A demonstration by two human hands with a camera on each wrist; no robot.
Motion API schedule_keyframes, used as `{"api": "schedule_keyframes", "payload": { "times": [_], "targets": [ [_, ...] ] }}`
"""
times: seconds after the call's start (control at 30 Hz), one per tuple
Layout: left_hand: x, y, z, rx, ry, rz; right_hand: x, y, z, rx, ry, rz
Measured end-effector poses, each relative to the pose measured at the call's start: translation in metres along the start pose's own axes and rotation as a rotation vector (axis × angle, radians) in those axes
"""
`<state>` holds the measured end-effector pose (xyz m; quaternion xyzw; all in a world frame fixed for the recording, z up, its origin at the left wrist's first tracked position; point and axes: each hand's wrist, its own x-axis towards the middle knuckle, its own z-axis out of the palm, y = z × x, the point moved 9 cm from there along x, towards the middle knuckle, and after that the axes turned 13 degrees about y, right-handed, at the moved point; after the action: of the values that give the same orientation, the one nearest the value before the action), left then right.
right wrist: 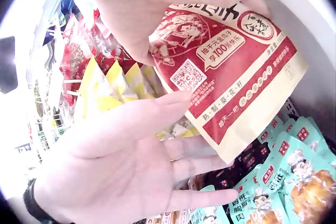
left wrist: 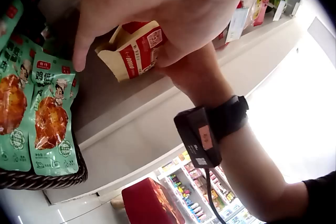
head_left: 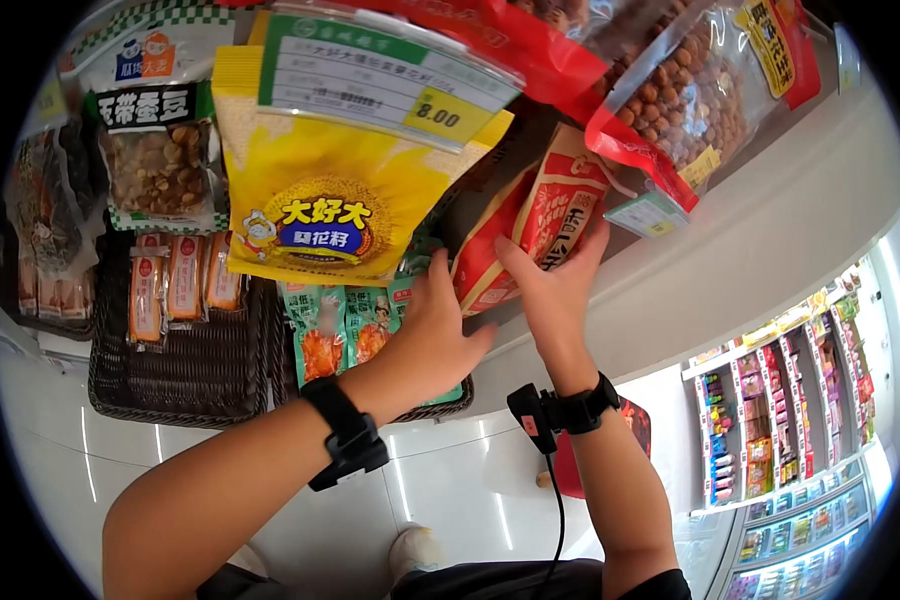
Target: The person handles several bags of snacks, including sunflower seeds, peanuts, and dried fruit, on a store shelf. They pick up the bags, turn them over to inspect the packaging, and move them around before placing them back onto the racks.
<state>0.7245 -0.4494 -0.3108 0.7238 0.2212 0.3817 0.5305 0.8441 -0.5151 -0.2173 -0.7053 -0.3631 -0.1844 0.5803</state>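
My right hand (head_left: pixel 560 290) grips a red-and-cream paper bag of sunflower seeds (right wrist: pixel 226 77) from both sides, thumb on one face and fingers at the far edge. The bag tilts over the shelf, its printed front toward the right wrist camera. Beside it, my left hand (head_left: pixel 425 340) is spread with straight fingers and holds nothing. In the right wrist view the left hand's palm (right wrist: pixel 131 176) shows, its index finger right at the bag's lower edge. Teal chicken-breast snack packs (left wrist: pixel 50 119) lie in a basket just below the left hand.
A large yellow sunflower-seed bag (head_left: pixel 320 190) stands behind a price tag (head_left: pixel 390 75). Nut bags (head_left: pixel 680 100) with red trim sit at upper right. A dark woven basket (head_left: pixel 180 380) holds small snack packs. The white shelf edge (head_left: pixel 750 260) curves rightward; a red box (left wrist: pixel 149 203) stands below.
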Motion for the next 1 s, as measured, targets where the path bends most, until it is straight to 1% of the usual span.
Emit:
{"api": "schedule_keyframes", "payload": {
  "times": [0.03,0.07,0.1,0.17,0.2,0.27,0.3,0.37,0.5,0.57,0.67,0.7,0.77,0.87,1.0],
  "targets": [
    [0.002,-0.007,0.003,-0.054,-0.002,-0.097,-0.001,0.0,-0.003,-0.006,0.01,0.01],
    [0.005,-0.006,0.003,-0.108,0.035,-0.106,-0.003,-0.001,-0.004,-0.004,-0.003,0.023],
    [0.008,-0.008,0.006,-0.112,0.034,-0.104,-0.005,-0.003,-0.005,-0.007,-0.002,0.02],
    [0.012,-0.01,0.008,-0.178,0.061,-0.06,-0.008,-0.01,-0.006,-0.056,-0.01,-0.065],
    [0.012,-0.01,0.008,-0.179,0.06,-0.06,-0.009,-0.01,-0.007,-0.058,-0.01,-0.066],
    [0.011,-0.011,0.012,-0.22,0.021,-0.085,-0.009,-0.005,-0.009,0.043,0.002,-0.005],
    [0.011,-0.013,0.014,-0.223,0.021,-0.086,-0.01,-0.005,-0.009,0.041,0.001,-0.005],
    [0.011,-0.01,0.012,-0.195,0.078,-0.005,-0.012,-0.008,-0.012,0.044,-0.003,-0.02],
    [0.01,-0.005,0.013,-0.214,0.077,0.027,-0.015,-0.011,-0.016,0.051,-0.008,0.009],
    [0.011,-0.004,0.013,-0.254,0.068,0.038,-0.017,-0.011,-0.018,-0.026,-0.026,-0.039],
    [0.009,-0.004,0.01,-0.251,0.09,0.06,-0.02,-0.012,-0.018,-0.022,-0.048,-0.046],
    [0.008,-0.005,0.01,-0.249,0.088,0.061,-0.021,-0.013,-0.019,-0.022,-0.046,-0.044],
    [0.008,-0.006,0.009,-0.222,0.089,0.078,-0.023,-0.011,-0.018,0.029,-0.04,0.025],
    [0.01,-0.008,0.011,-0.263,0.042,0.073,-0.024,-0.01,-0.018,0.034,-0.036,0.026],
    [0.01,-0.008,0.008,-0.26,0.026,0.037,-0.025,-0.011,-0.019,0.011,-0.044,0.021]
  ]
}}
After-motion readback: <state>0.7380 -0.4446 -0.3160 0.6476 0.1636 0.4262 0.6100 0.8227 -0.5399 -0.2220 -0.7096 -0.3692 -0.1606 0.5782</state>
